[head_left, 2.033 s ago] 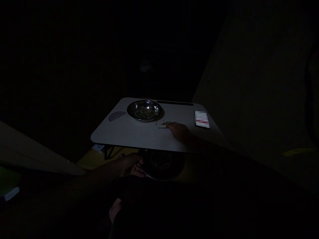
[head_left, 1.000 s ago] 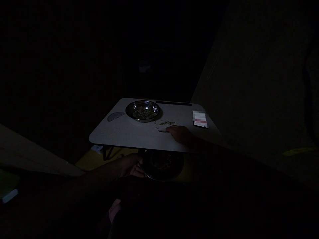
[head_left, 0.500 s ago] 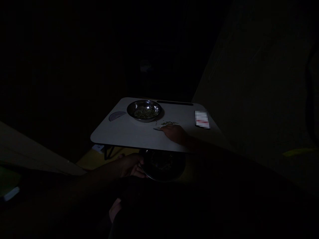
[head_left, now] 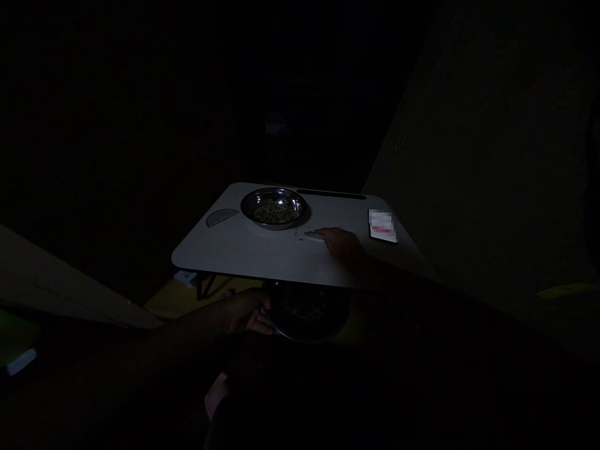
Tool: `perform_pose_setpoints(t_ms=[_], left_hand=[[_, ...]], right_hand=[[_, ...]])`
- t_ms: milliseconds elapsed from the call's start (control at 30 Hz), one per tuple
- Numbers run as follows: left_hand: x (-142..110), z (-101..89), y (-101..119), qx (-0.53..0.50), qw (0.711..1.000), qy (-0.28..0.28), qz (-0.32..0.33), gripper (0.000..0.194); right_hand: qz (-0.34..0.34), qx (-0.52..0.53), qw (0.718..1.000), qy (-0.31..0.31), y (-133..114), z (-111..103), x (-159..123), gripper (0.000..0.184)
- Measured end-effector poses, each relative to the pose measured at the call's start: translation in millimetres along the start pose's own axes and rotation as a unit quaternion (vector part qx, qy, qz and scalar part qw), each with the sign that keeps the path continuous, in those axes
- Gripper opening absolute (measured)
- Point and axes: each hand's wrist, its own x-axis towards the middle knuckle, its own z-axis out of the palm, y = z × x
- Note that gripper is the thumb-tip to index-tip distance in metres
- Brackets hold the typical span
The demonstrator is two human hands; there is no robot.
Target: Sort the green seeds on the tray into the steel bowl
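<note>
The scene is very dark. A small white lap table (head_left: 244,253) carries a steel bowl (head_left: 274,208) with greenish grains in it. My right hand (head_left: 344,242) rests on the table right of the bowl, fingers closed around a small pale flat thing at its fingertips; a few loose grains (head_left: 298,234) lie just left of it. My left hand (head_left: 244,310) grips the rim of a second steel bowl (head_left: 307,309), held below the table's near edge.
A phone or card (head_left: 382,225) lies on the table's right side. A grey half-round mark (head_left: 222,217) sits at the left. A dark slot (head_left: 330,195) runs along the far edge. Table legs (head_left: 202,286) stand on a yellowish floor.
My right hand slid back and forth over the loose grains and now covers most of them, slightly farther and to the right. The left hand and lower bowl stayed put.
</note>
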Motion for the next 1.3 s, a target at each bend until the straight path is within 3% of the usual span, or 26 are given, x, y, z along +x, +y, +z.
perform_pose_setpoints(t_ms=[433,767,933,1133,1300], left_hand=[[-3,1.8,2,0.002,1.000,0.005,-0.012,0.015],[-2,1.5,2,0.003,1.000,0.007,-0.005,0.015],[0,-0.5,0,0.007,1.000,-0.003,0.000,0.013],[1,-1.1,-1,0.000,1.000,0.006,-0.002,0.011],[1,-1.2,0,0.003,1.000,-0.007,-0.010,0.012]], right_hand=[[-0.007,0.035,0.999,-0.012,-3,9,14,0.031],[-0.005,0.047,0.999,-0.010,4,15,9,0.032],[-0.032,0.028,0.999,-0.013,6,13,4,0.033],[-0.017,0.022,1.000,0.000,5,10,1,0.029],[-0.025,0.024,0.999,-0.023,-1,4,0,0.027]])
